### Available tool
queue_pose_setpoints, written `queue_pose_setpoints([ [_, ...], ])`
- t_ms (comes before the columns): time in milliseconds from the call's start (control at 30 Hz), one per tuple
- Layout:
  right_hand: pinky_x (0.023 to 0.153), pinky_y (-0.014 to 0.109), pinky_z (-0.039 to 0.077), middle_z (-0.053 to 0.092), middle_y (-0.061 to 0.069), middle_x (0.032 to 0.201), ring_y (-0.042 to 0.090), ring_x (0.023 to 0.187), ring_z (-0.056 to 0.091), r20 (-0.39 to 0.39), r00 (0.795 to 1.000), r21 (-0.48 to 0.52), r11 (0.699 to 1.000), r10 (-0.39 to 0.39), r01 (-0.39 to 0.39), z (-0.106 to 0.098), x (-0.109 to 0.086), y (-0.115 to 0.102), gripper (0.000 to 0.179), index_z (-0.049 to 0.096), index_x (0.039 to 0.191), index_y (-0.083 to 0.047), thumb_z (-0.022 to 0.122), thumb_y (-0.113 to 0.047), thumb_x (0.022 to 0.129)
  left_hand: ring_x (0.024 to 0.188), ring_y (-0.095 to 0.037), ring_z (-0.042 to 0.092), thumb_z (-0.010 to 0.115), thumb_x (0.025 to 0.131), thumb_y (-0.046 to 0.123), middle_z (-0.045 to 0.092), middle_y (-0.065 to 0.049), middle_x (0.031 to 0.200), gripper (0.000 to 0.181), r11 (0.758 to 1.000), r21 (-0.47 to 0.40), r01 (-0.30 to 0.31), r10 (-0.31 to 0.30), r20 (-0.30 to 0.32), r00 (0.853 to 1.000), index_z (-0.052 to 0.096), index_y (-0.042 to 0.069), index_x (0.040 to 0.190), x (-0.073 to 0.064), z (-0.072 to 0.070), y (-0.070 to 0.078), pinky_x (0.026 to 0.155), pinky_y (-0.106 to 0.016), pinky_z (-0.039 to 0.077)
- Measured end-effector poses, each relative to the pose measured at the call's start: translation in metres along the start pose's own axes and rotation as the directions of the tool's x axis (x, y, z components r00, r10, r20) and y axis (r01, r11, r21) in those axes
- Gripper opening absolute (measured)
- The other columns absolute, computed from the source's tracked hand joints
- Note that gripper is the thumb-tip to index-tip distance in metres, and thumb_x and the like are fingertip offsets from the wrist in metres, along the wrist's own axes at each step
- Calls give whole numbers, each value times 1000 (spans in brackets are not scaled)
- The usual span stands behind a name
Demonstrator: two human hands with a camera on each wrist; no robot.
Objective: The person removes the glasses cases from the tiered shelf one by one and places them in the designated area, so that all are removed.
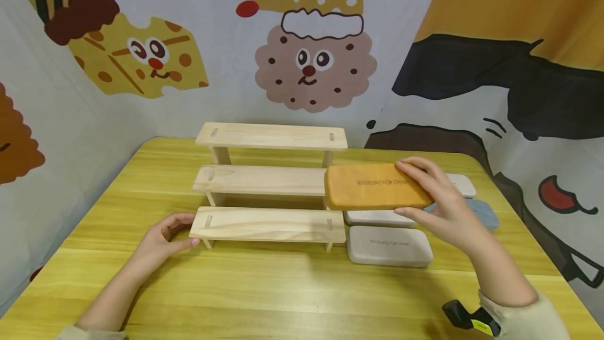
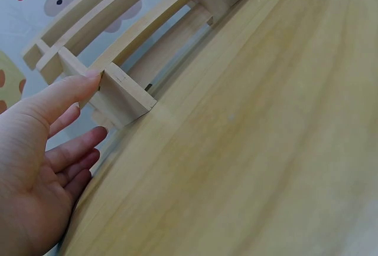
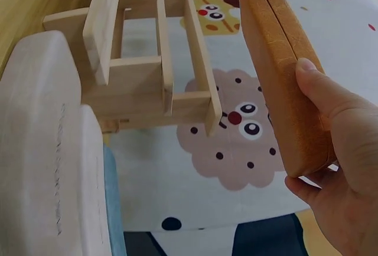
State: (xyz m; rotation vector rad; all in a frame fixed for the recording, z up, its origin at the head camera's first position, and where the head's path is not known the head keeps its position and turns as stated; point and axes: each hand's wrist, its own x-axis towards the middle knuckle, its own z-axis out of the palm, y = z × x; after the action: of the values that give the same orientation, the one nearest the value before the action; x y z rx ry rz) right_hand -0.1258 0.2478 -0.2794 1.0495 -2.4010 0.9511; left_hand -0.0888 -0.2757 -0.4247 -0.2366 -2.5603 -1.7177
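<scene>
My right hand grips an orange glasses case by its right end, thumb on one side and fingers on the other. The case is held up, overlapping the right end of the middle step in the head view; a lid seam runs along its side. A three-step wooden shelf stands on the table. My left hand is at the left end of its lowest step, thumb at the front corner and index finger further back. In the left wrist view, the thumb touches the board's end and the other fingers curve loosely.
Right of the shelf lie a grey-white case, a white case behind it, a blue case and another white case. A patterned cloth hangs behind the yellow wooden table. A black strap piece lies by the right sleeve.
</scene>
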Motion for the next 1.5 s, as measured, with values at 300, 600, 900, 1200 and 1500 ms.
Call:
queue_pose_setpoints([
  [300,94,10,34,41,10,138,7,125,35,-29,997,-25,997,71,-72,-7,-18,8,92,49,139,-4,84,17,57,107,-4,53,76,83,11,59,-10,121,50,1000,-6,3,-3,7,1000,54,-2,126,1,0,0,88,-17,42],
  [600,95,9,30,41,3,137,5,127,32,-51,987,-76,985,151,-155,-17,-39,18,94,50,139,-7,83,19,55,107,-3,53,76,83,12,59,-11,122,51,1000,-1,14,-14,5,1000,54,-1,127,0,-1,-1,87,-16,42],
  [900,95,9,31,42,4,136,7,127,34,-57,983,-38,984,173,-176,-28,-62,34,94,51,136,0,81,25,50,107,-3,53,76,83,13,58,-13,122,51,1000,15,16,-16,0,1000,54,-1,126,1,-1,-2,89,-15,40],
  [1200,103,10,22,43,-2,134,5,133,28,-51,970,-29,970,239,-241,-42,-84,44,90,53,132,2,82,25,50,107,-2,52,77,82,13,59,-13,121,51,999,32,11,-11,-5,1000,55,-1,126,1,0,-3,89,-15,39],
  [1500,102,8,20,44,0,132,3,128,31,-44,960,-46,959,278,-280,-47,-105,62,90,54,131,1,83,23,49,107,-3,52,77,83,14,58,-14,122,51,999,19,27,-27,3,1000,54,0,126,0,0,0,89,-16,40],
])
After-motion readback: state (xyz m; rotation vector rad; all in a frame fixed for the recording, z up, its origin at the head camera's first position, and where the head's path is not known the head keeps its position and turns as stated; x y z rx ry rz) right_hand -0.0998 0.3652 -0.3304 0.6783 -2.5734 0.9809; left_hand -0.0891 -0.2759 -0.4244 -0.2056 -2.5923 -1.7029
